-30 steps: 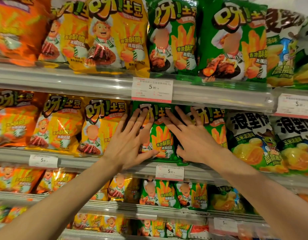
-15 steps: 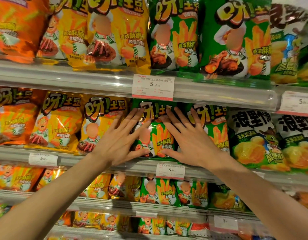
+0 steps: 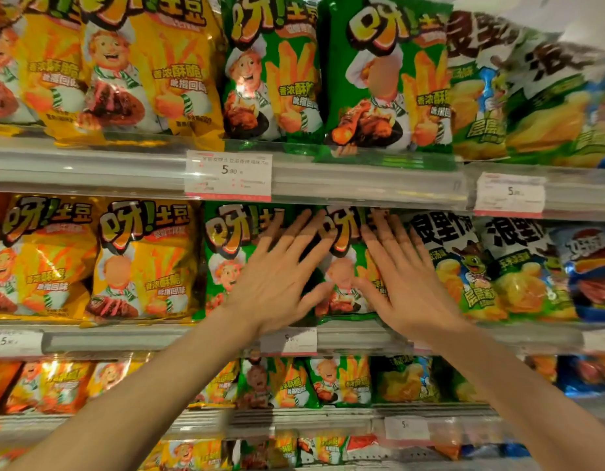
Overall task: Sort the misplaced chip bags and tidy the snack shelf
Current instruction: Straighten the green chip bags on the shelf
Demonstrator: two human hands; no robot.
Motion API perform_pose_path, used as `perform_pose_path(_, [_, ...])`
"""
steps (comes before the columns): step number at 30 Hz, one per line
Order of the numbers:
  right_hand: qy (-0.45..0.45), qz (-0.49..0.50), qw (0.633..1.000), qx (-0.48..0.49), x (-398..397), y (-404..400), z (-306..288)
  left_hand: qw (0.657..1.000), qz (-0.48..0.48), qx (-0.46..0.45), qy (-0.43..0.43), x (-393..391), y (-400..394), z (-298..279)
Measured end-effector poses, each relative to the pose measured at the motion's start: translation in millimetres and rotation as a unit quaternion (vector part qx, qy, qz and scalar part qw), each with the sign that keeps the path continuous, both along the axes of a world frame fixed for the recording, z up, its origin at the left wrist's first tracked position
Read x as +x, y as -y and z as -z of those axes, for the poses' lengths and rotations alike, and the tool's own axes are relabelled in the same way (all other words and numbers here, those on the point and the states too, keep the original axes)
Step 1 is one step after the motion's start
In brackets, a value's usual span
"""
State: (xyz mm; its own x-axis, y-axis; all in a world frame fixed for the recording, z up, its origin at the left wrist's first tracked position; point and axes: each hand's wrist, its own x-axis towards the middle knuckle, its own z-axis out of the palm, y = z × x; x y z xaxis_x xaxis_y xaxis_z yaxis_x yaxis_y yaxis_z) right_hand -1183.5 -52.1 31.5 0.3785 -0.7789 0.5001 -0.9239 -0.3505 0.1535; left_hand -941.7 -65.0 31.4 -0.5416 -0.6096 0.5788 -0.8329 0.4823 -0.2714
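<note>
shelving: tiered metal shelf rails (image 3: 90, 171) | fittings: white price tags (image 3: 228, 175) | light: warm, glare on rails

— Where are the hands?
— On the middle shelf (image 3: 124, 338); left hand (image 3: 277, 280) flat on one green chip bag (image 3: 226, 253); right hand (image 3: 406, 283) spread on the next green bag (image 3: 345, 277).
— Beside them?
— Yellow bags (image 3: 141, 260) left; a price tag (image 3: 228, 175) above.

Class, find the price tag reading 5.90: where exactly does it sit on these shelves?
In the head view, the price tag hangs on the upper shelf rail, left of centre, below the join of yellow and green bags, above the left hand.
</note>
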Motion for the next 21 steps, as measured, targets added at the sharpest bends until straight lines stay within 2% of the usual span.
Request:
perform_pose_path(6, [-0.017,0.001,0.999,0.043,-12.7,7.2,6.5,0.999,-0.005,0.002,0.045,-15.2,20.7,-2.6])
perform_pose_path(13, [-0.017,0.022,0.999,0.043,-6.7,10.1,16.4,0.997,-0.016,-0.007,0.070,-9.1,28.1,-2.5])
perform_pose_path(18, [-0.029,0.035,0.998,0.032,-6.4,9.9,15.0,0.998,-0.015,-0.021,0.057,-8.2,22.2,-3.0])
perform_pose_path(21, [-0.014,0.028,0.999,0.033,-5.4,5.6,13.0,0.998,-0.043,-0.043,0.006,1.6,10.2,0.7])
